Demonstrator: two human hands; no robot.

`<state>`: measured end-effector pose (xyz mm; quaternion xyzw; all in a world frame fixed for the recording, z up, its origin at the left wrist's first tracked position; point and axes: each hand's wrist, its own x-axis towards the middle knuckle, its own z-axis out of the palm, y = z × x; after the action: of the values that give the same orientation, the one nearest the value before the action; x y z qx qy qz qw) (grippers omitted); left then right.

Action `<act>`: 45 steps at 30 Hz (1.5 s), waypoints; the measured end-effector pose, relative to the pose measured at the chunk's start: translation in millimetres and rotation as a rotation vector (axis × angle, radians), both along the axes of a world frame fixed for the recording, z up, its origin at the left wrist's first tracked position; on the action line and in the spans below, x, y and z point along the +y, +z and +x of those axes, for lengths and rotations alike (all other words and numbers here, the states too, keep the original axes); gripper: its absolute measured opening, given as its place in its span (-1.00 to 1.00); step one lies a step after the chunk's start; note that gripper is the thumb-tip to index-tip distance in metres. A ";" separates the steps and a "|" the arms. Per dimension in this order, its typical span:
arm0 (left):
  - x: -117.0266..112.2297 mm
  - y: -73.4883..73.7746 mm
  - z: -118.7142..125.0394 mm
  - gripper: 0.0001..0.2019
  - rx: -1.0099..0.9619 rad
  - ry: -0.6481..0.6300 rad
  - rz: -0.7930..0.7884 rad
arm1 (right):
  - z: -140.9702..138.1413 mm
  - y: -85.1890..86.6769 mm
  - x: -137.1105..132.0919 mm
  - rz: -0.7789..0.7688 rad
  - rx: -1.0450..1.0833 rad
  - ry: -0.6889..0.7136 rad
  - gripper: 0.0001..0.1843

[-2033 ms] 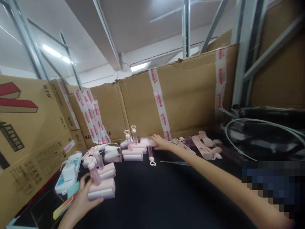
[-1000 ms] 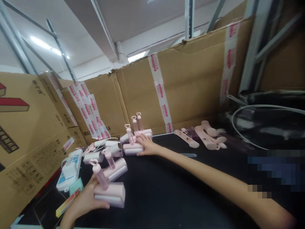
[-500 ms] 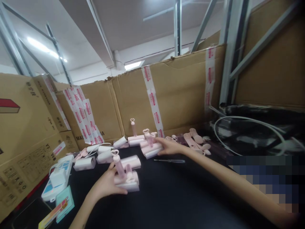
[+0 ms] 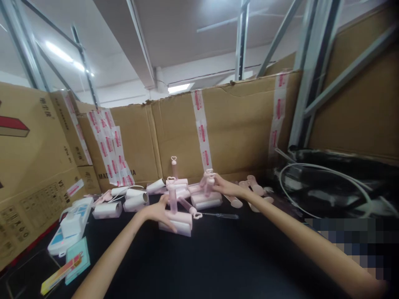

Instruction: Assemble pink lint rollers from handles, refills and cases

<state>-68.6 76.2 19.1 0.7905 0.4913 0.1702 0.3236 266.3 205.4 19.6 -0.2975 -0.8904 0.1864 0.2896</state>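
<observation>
My left hand (image 4: 159, 214) is curved round the left end of a pink-and-white double-cylinder piece (image 4: 181, 224), thumb along its near side. Above that piece stands a clear pink tube with a heart-shaped top (image 4: 173, 199), like a bubble wand. Another such heart-topped tube (image 4: 189, 206) lies tilted just behind. My right hand (image 4: 227, 187) has its fingers closed at a cluster of heart-topped tubes (image 4: 208, 185), over a second double-cylinder piece (image 4: 207, 201); its fingertips are partly hidden. A thin screwdriver (image 4: 226, 216) lies between the hands on the black tabletop.
More white and pink cylinders (image 4: 107, 209) lie at the left, near a white power strip (image 4: 71, 226) and cards (image 4: 76, 259). Flat pink parts (image 4: 255, 187) lie at the right, beside a looped white cable (image 4: 327, 166). Cardboard (image 4: 243, 128) walls the back.
My left hand has moved up and right with its double-cylinder piece, nearer the others. A heart-topped tube now lies tilted behind it. My right hand has moved slightly right.
</observation>
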 end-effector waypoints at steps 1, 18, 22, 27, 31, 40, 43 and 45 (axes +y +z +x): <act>5.8 2.3 -0.9 0.25 -0.026 -0.026 -0.046 | -1.7 1.2 5.2 -0.011 0.023 -0.002 -0.41; 22.4 28.8 -49.6 -0.04 -0.103 -0.310 -0.119 | -30.4 1.4 64.2 -0.005 -0.004 -0.189 -0.67; 38.2 49.0 -53.9 -0.39 -0.065 -0.144 0.134 | -20.1 9.4 49.8 0.012 -0.049 -0.233 -0.64; 71.3 26.2 -8.8 -0.39 0.119 -0.069 0.332 | 0.0 10.5 2.5 0.012 -0.229 -0.097 -0.30; 81.4 -0.5 11.8 -0.29 0.199 -0.116 0.360 | -7.2 0.1 -21.9 0.060 -0.315 -0.124 -0.40; 97.3 6.7 -7.2 -0.71 0.163 -0.025 0.298 | -5.4 -7.7 3.8 0.183 -0.318 -0.346 -0.55; 101.9 3.4 3.5 -0.69 0.121 0.055 0.332 | -14.1 -13.3 8.5 0.225 -0.284 -0.393 -0.53; 101.0 2.8 8.9 -0.68 0.095 0.105 0.364 | -16.9 -15.9 3.8 0.254 -0.257 -0.413 -0.40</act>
<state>-59.7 177.2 21.9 0.8165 0.5077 0.2351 0.1425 249.3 209.2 3.8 -0.4551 -0.8567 -0.0291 0.2411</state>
